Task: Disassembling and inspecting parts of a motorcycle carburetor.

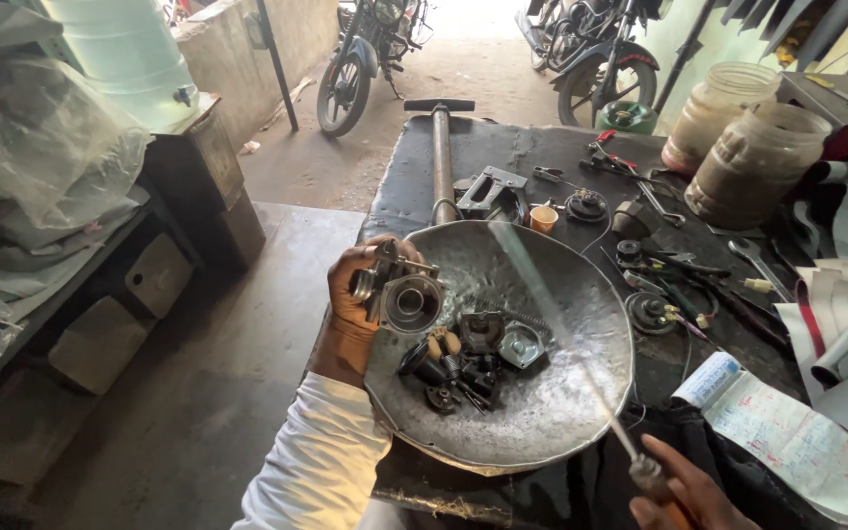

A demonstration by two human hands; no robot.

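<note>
Left hand (353,299) has its grip around a carburettor body (399,291) over the metal bowl (542,412); right hand (689,496) grips a thin tool (581,368)

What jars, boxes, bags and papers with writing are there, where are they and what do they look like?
Two plastic jars: far right on the bench, see-through, brownish inside.
Written paper sheet: right near edge, white with blue scribbles.
Small rolled package: beside that sheet, white and blue.
Clear plastic bag: left shelf, crumpled, dusty.
Cardboard boxes: under the left shelf, grey-brown.
No screens or signs.
</note>
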